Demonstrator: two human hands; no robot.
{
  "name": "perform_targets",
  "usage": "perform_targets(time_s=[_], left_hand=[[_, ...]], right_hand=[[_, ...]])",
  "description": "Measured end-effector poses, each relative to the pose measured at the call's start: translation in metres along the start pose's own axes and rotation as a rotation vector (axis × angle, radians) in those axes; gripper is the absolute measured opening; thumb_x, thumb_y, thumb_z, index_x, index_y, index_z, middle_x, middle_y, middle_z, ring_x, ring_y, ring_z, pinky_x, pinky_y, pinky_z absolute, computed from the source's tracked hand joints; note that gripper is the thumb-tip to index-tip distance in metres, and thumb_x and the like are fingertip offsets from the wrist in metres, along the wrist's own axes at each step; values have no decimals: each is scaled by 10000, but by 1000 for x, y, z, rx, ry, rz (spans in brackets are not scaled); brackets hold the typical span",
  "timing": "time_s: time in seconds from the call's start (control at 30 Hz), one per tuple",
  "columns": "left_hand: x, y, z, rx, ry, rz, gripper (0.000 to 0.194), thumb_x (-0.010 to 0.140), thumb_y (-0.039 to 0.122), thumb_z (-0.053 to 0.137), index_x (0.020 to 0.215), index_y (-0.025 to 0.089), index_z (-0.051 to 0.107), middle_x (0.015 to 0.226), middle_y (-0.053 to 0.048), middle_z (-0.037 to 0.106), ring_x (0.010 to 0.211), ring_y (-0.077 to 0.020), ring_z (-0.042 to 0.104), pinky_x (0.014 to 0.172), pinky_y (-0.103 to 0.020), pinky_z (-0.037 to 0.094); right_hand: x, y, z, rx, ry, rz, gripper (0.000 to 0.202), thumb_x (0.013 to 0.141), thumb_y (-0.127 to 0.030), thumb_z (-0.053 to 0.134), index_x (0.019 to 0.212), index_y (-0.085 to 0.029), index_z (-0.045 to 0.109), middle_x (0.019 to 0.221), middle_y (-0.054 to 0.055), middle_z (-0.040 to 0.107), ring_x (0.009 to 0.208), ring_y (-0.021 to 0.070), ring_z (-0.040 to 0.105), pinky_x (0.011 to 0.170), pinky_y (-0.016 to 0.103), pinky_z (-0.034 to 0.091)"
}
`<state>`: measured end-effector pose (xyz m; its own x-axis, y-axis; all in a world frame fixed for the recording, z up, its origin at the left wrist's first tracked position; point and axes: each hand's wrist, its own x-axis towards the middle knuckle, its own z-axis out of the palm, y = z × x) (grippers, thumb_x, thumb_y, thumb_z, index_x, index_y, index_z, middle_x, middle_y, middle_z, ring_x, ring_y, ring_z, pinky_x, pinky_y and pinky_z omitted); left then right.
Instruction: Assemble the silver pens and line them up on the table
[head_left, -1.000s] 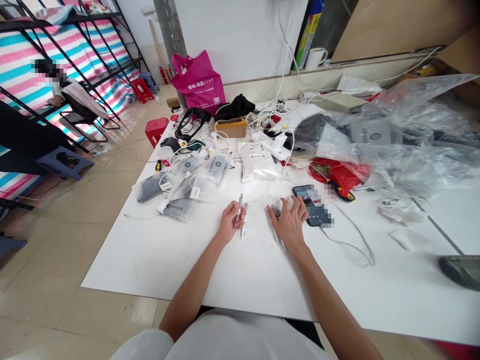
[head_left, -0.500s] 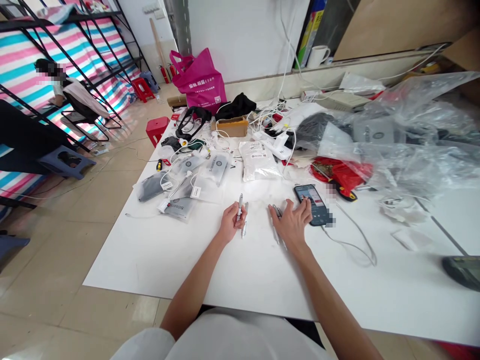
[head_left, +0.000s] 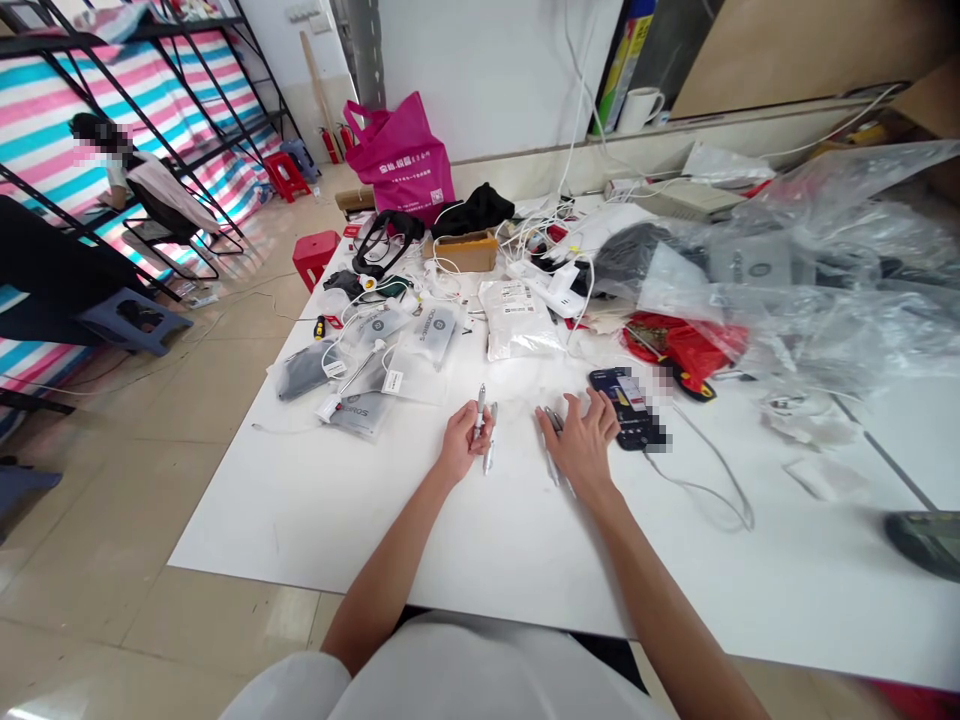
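Observation:
My left hand [head_left: 459,447] is closed around a silver-grey pen [head_left: 480,412], held upright with its tip end pointing up. Just to the right of that hand a second pen [head_left: 490,440] lies on the white table [head_left: 337,520]. My right hand [head_left: 582,440] has its fingers spread and slightly bent, palm down. Partly under its thumb side lie more pens [head_left: 552,462], their far parts covered by the hand. Beside its fingertips is a black phone [head_left: 631,410] with a lit screen and a cable at its lower end; whether the fingers touch it I cannot tell.
Packaged grey pouches [head_left: 435,335] and white cables lie at the left. A white plastic parcel [head_left: 517,320] sits ahead, with a small cardboard box [head_left: 465,252] and a magenta bag [head_left: 401,160] behind. Clear plastic wrap [head_left: 840,270] and a red cloth [head_left: 686,345] fill the right.
My right hand's fingers have pulled slightly left, off the phone's screen. The picture on the screen has changed. My left hand keeps the pen in nearly the same place.

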<state>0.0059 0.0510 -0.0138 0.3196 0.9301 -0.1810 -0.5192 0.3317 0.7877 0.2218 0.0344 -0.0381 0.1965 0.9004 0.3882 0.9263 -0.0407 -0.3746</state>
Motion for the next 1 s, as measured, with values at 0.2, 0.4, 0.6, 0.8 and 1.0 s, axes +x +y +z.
perform_targets(time_s=[0.2,0.4,0.6,0.8,1.0], left_hand=[[-2,2,3,-9,12,60,471,890,555,792,920,229,454,729,61,558,450,-24,276,439,-174,172],[0,0,0,11,-27,37,440,899,513,789,871,208,471,715,49,548,445,-18,270,432,-175,151],[-1,1,0,37,-40,28,440,904,555,772,855,155,592,682,34,507,451,-12,249,432,-183,142],[-5,5,5,-22,-13,9,435,893,545,791,978,132,687,721,27,491,492,-26,281,437,-186,171],[-5,5,8,-190,-27,80,291,932,414,788,1057,171,686,790,-1,592,694,-98,559,676,-235,468]], right_hand=[[-1,1,2,-17,9,42,610,1039,-629,435,1388,-141,547,1627,306,279,1547,450,187,1157,695,257],[-3,4,7,-23,6,100,669,1026,-665,428,1393,-117,539,1640,330,220,1559,463,132,1158,709,236],[-1,-1,-2,-7,54,30,593,1041,-624,459,1371,-143,565,1584,283,361,1538,422,237,1182,631,239],[2,-7,-12,90,179,-105,375,1047,-490,546,1273,-203,629,1373,164,605,1359,353,459,1129,516,285],[0,-10,-12,217,210,-339,297,1028,-372,648,1272,-204,622,1201,124,706,1149,303,605,1014,457,406]])
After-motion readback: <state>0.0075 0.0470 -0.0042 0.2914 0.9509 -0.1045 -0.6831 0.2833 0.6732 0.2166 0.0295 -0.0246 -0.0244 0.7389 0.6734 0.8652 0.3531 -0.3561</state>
